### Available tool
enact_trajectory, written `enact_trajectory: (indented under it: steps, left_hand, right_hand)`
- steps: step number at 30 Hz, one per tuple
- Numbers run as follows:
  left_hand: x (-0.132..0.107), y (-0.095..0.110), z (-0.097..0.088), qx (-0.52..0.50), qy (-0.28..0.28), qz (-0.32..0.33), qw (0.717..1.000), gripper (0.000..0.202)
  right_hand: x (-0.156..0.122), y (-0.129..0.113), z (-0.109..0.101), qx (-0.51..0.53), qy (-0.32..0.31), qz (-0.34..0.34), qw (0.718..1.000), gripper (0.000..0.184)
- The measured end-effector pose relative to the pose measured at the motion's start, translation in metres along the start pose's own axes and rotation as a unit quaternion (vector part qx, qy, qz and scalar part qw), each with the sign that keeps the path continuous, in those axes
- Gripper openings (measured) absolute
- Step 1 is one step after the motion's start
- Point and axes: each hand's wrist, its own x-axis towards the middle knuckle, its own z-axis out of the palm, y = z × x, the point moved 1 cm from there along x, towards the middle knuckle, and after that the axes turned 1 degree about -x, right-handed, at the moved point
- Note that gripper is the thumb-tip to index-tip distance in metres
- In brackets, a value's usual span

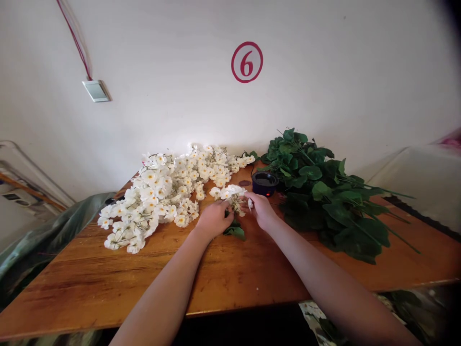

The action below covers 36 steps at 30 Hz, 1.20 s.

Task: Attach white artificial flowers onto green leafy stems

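Single white artificial flower spray (228, 193) held over the wooden table (108, 281), just in front of the larger flower heap, between both hands. Appearance: small five-petalled white blossoms, clustered, with yellowish centres. Long axis of the cluster runs roughly left to right, across the view; stem mostly hidden by the hands. Green leaves (235, 233) lie below the left hand; attachment to the spray cannot be told.

Left hand (214, 218): closed, gripping the spray's lower part. Right hand (261, 210): partly closed, fingertips (248, 204) pinching the spray's right end.

Nearby: heap of white artificial flowers (158, 190) left; heap of artificial green leaf stems (334, 204) right; round black container (264, 183) beyond the right hand.
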Motion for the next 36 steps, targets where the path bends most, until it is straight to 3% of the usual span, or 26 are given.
enact_trajectory:
  steps: [7, 12, 18, 22, 25, 29, 32, 36]
  left_hand:
    - [0.000, 0.000, 0.005, -0.029, -0.007, -0.009, 1.000, 0.010]
    - [0.000, -0.001, 0.009, -0.007, -0.008, 0.002, 1.000, 0.010]
    - [0.001, -0.004, 0.012, -0.031, -0.007, 0.008, 0.999, 0.011]
    - [0.003, -0.003, 0.013, -0.037, -0.025, 0.027, 0.999, 0.007]
    - [0.003, -0.002, 0.010, -0.057, -0.024, 0.050, 0.997, 0.006]
    - [0.002, 0.000, 0.003, -0.084, 0.028, 0.069, 0.994, 0.007]
    - [0.003, 0.002, -0.003, -0.066, 0.049, 0.064, 0.995, 0.010]
    - [0.004, 0.003, -0.006, -0.005, 0.040, 0.012, 0.999, 0.014]
  right_hand:
    - [-0.001, -0.001, 0.000, -0.003, -0.002, 0.001, 1.000, 0.016]
    - [-0.005, -0.004, 0.000, -0.086, 0.005, -0.038, 0.996, 0.030]
    - [-0.010, -0.007, -0.001, -0.272, -0.012, -0.139, 0.952, 0.041]
    - [-0.004, -0.007, -0.006, -0.335, 0.037, -0.134, 0.932, 0.044]
    - [0.004, -0.007, -0.010, -0.317, 0.064, -0.106, 0.940, 0.049]
    - [0.013, -0.006, -0.014, -0.274, 0.086, -0.085, 0.954, 0.051]
    - [0.018, -0.002, -0.015, -0.236, 0.055, -0.087, 0.966, 0.046]
    - [0.023, 0.001, -0.015, -0.166, 0.016, -0.097, 0.981, 0.033]
